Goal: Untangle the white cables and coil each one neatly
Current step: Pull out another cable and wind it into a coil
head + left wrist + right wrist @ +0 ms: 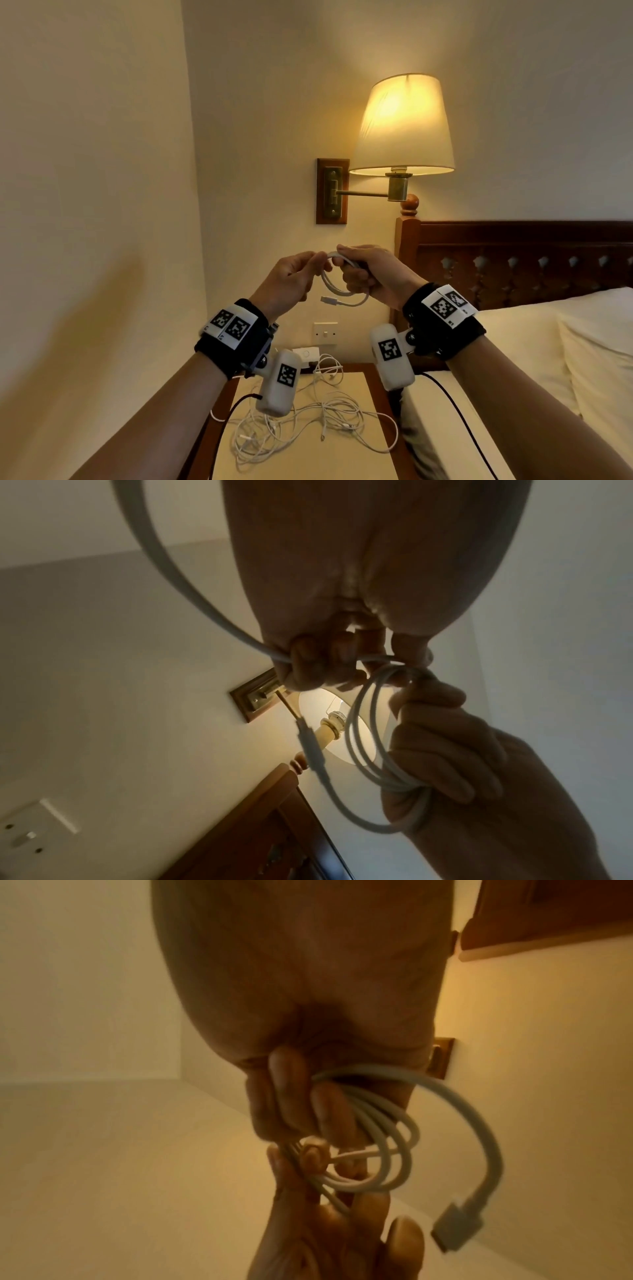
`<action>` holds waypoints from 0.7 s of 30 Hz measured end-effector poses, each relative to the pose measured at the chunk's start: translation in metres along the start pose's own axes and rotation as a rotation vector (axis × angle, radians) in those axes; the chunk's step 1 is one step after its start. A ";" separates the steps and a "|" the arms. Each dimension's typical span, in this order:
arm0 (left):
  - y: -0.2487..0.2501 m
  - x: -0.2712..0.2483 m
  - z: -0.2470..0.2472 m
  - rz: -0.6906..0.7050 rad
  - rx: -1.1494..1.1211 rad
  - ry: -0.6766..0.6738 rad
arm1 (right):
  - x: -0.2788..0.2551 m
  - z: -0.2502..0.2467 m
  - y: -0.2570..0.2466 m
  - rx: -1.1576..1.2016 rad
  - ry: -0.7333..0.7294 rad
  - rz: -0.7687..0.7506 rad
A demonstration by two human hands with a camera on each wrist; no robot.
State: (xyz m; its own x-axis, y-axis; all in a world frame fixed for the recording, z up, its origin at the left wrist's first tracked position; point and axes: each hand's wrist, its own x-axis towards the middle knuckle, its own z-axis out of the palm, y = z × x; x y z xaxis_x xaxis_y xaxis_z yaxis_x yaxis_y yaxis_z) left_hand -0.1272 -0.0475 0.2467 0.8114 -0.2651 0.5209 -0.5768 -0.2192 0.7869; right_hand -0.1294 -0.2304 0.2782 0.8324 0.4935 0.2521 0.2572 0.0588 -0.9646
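I hold a white cable coil point(343, 292) in the air in front of the wall, between both hands. My right hand point(356, 272) grips the small bundle of loops point(383, 1137), its fingers point(291, 1096) curled round them. My left hand point(306, 270) pinches the cable at the top of the coil point(369, 750), fingertips point(318, 666) closed on the strand. A short free end with its connector point(329, 300) hangs below the coil; the connector point(457, 1229) looks blurred in the right wrist view. More white cables point(308, 421) lie tangled on the bedside table point(342, 459) below.
A lit wall lamp point(402, 126) on a brass arm hangs just above and behind my hands. The bed's wooden headboard point(513, 260) and pillows point(565, 342) are to the right. A wall switch point(325, 333) and a white adapter point(306, 354) sit behind the table.
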 end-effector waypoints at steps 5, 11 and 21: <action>0.008 0.007 0.000 -0.016 -0.077 -0.003 | -0.005 0.005 0.001 0.267 -0.111 0.082; 0.007 0.007 -0.002 0.056 0.054 0.086 | -0.002 0.005 0.001 0.235 0.005 0.049; -0.037 -0.010 -0.036 0.005 0.240 -0.102 | -0.006 -0.023 -0.009 0.307 0.166 0.072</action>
State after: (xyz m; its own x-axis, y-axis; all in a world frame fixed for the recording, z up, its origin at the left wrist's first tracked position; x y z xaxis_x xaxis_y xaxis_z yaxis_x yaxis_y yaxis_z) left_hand -0.1105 -0.0031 0.2243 0.8020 -0.3570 0.4789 -0.5963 -0.4313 0.6771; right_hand -0.1255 -0.2545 0.2872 0.9178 0.3598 0.1677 0.0568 0.2992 -0.9525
